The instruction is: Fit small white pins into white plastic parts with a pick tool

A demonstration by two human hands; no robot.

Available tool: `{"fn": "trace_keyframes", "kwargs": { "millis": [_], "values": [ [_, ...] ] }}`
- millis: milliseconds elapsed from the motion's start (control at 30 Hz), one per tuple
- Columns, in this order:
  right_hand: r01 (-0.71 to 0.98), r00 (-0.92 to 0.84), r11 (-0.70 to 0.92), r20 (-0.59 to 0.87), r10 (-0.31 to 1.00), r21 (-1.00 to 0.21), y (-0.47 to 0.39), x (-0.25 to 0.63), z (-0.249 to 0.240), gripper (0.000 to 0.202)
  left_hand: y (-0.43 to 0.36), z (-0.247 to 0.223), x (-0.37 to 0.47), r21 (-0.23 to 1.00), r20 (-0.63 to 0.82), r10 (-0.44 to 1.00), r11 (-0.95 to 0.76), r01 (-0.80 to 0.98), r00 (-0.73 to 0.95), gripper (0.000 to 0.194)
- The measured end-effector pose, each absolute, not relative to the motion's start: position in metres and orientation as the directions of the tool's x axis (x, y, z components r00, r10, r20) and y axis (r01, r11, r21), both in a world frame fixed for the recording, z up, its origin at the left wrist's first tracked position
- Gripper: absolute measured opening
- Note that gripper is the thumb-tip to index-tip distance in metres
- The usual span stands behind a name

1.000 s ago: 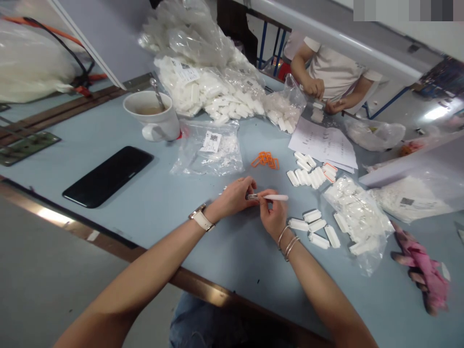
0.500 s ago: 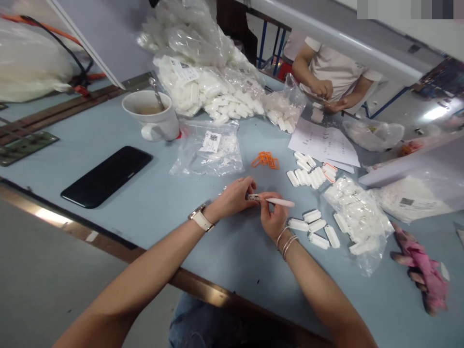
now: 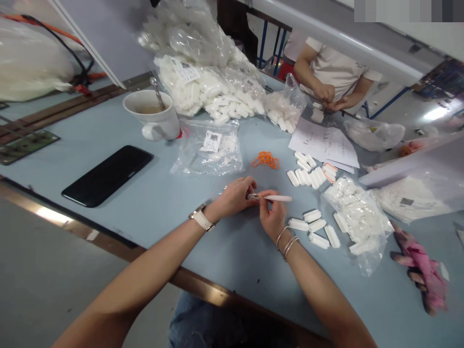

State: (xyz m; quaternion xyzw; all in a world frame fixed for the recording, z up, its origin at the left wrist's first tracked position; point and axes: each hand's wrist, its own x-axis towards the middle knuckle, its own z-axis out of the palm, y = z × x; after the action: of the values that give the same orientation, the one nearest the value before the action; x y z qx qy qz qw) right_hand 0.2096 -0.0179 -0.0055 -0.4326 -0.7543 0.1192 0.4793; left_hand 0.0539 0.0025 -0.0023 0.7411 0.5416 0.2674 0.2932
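Observation:
My left hand point(image 3: 237, 195) is closed on a small white plastic piece point(image 3: 253, 197), mostly hidden by the fingers. My right hand point(image 3: 272, 212) pinches a slim tool with a pale pinkish-white handle point(image 3: 281, 198); its tip meets the piece, and I cannot make out what kind of tool it is. Orange rectangular rings point(image 3: 266, 159) lie just beyond my hands. To the right are several loose white plastic pieces point(image 3: 317, 225), and farther back a group of similar pieces point(image 3: 306, 170), one with an orange ring around it.
Left are a black phone point(image 3: 108, 176) and a white mug point(image 3: 152, 115) with a spoon. Filled plastic bags point(image 3: 208, 147) stand at the back, another bag point(image 3: 357, 212) at right. Papers point(image 3: 322, 142) and a pink glove point(image 3: 422, 268) lie right. A co-worker point(image 3: 337, 72) sits opposite.
The handle in my right hand has tipped slightly, its free end now a little higher and farther left. My left hand stays almost still.

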Motion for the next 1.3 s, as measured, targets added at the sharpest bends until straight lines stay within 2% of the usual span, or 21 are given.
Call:
{"fn": "trace_keyframes", "kwargs": {
  "millis": [133,433,667,833,1300],
  "values": [
    [0.528,-0.19,0.599,0.605,0.774,-0.602,-0.0172,0.2092,-0.0069,0.014,0.0016,-0.0014,0.0547,0.715,0.08,0.96,-0.244,0.655,0.269,0.023],
    [0.554,-0.277,0.654,0.626,0.728,-0.515,-0.018,0.2097,-0.0075,0.018,0.0014,-0.0066,0.0524,0.711,0.129,0.948,-0.294,0.638,0.292,0.021],
    [0.447,-0.144,0.659,0.678,0.721,-0.605,-0.02,0.2104,-0.0108,0.009,0.0022,-0.002,0.0533,0.717,0.117,0.949,-0.284,0.637,0.292,0.029],
    [0.434,-0.13,0.652,0.672,0.729,-0.622,-0.0193,0.2106,-0.0113,0.006,0.0021,-0.0022,0.0531,0.715,0.102,0.953,-0.269,0.646,0.285,0.029],
    [0.544,-0.211,0.645,0.656,0.724,-0.537,-0.0184,0.2087,-0.0075,0.015,0.002,-0.0038,0.0545,0.704,0.113,0.955,-0.273,0.656,0.275,0.023]
  ]
}}
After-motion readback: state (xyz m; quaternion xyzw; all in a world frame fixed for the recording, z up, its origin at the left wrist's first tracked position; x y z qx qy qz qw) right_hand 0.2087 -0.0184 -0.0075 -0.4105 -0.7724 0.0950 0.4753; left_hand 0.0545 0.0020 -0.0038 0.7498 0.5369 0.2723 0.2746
